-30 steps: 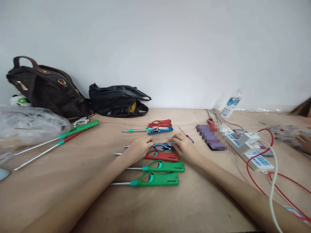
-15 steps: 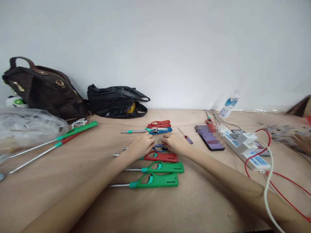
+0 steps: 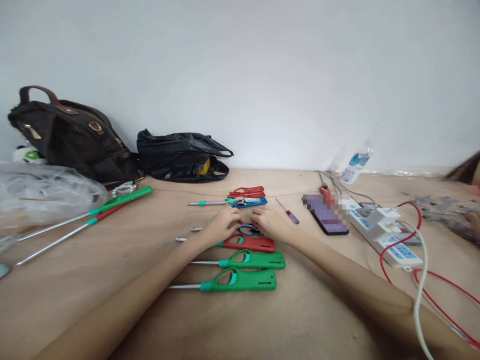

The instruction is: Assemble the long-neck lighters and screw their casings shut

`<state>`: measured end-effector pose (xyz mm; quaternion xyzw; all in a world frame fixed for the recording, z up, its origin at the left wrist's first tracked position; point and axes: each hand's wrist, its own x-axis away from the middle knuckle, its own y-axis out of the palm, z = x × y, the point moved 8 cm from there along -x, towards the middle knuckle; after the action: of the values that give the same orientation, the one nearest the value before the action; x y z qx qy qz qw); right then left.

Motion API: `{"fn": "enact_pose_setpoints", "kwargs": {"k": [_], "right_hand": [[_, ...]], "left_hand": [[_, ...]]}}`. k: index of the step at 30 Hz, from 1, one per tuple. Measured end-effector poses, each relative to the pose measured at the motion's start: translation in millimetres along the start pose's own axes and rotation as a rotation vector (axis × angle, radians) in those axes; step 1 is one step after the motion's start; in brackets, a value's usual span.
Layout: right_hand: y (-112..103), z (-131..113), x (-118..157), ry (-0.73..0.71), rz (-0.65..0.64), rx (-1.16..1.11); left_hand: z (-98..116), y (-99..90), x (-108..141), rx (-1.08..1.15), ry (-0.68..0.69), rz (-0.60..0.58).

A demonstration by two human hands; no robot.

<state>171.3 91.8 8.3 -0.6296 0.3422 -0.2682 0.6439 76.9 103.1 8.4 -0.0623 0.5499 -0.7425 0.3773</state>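
My left hand and my right hand face each other, fingers curled and closed over a blue gas lighter. Its blue loop and some thin wires show between them; the fingertips and most of its handle are hidden. A metal barrel end pokes out left of my left hand. Just in front lie a red lighter and two green lighters, one nearer me and one behind it. Beyond my hands lies another blue lighter with its inner parts exposed, and behind it red handle pieces.
A screwdriver and a phone lie to the right, beside a power strip with cables. A bottle leans at the wall. Left are a black bag, a backpack and more long lighters. Another person's hand shows far right.
My hands stay at the blue lighter with only small finger shifts. The whole view has slid slightly. The other person's hand at far right has moved partly out of view.
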Motion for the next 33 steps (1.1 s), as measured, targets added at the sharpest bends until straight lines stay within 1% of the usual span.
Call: {"fn": "enact_pose_setpoints", "kwargs": {"k": [4, 7, 13, 16, 20, 24, 28, 33], "right_hand": [[-1.4, 3.1, -0.5, 0.054, 0.003, -0.041], [-1.6, 7.6, -0.3, 0.095, 0.031, -0.07], [0.0, 9.4, 1.0, 0.054, 0.108, -0.169], [0.7, 7.7, 1.4, 0.04, 0.098, -0.152], [0.6, 4.5, 2.4, 0.044, 0.064, -0.063], [-0.5, 0.9, 5.2, 0.009, 0.07, -0.018], [2.8, 3.2, 9.0, -0.021, 0.124, -0.034], [13.7, 13.0, 12.5, -0.016, 0.242, -0.163]], "left_hand": [[2.8, 2.3, 0.3, -0.056, 0.047, -0.005], [2.1, 6.2, 0.2, -0.081, 0.065, -0.018], [1.8, 9.0, 0.8, -0.112, 0.071, -0.027], [3.0, 8.3, 1.4, -0.126, 0.079, -0.02], [6.0, 7.7, 1.6, -0.152, 0.107, -0.014], [9.4, 6.9, 0.8, -0.179, 0.121, -0.02], [9.2, 9.2, 0.3, -0.223, 0.116, -0.048], [6.8, 12.4, -0.2, -0.285, 0.088, -0.069]]}}
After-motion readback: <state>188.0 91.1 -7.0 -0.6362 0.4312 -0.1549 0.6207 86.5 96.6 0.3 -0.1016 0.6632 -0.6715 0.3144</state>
